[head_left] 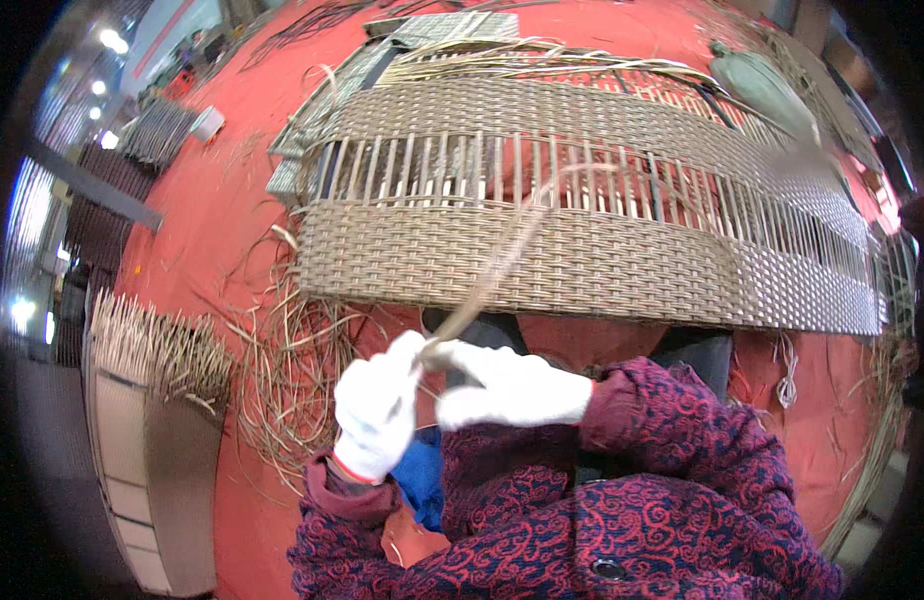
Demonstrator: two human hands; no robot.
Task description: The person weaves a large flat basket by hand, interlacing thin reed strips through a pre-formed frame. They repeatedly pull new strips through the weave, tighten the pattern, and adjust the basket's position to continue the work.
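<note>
Both hands in white gloves, held close together just above the lap, in front of the panel. Left hand [377, 405] has its fingers closed round the near end of a thin tan strand [492, 270]; the right hand [507, 385] pinches the same strand right beside it, fingers closed too. The hands touch or nearly touch at the grip, probably so the stiff strip can be steadied and steered from one point.

The strand is blurred, so it is moving. Its long axis runs from the hands up and to the right, rising across the front of the panel [582, 260], then seems to bend over toward the right near the open section. Far end too smeared to place.

The panel lies flat on the red floor [222, 230], long axis left to right, near edge just beyond the hands. It has tight weave bands at top and bottom, and bare upright ribs [462, 170] in the middle band, likely left open for weaving to go in.

Loose strands [282, 370] are scattered on the floor left of the hands, within reach. A bundle of cut sticks [152, 345] stands on end further left, by a cardboard box [152, 470]. More strands lie on the panel's far edge.
</note>
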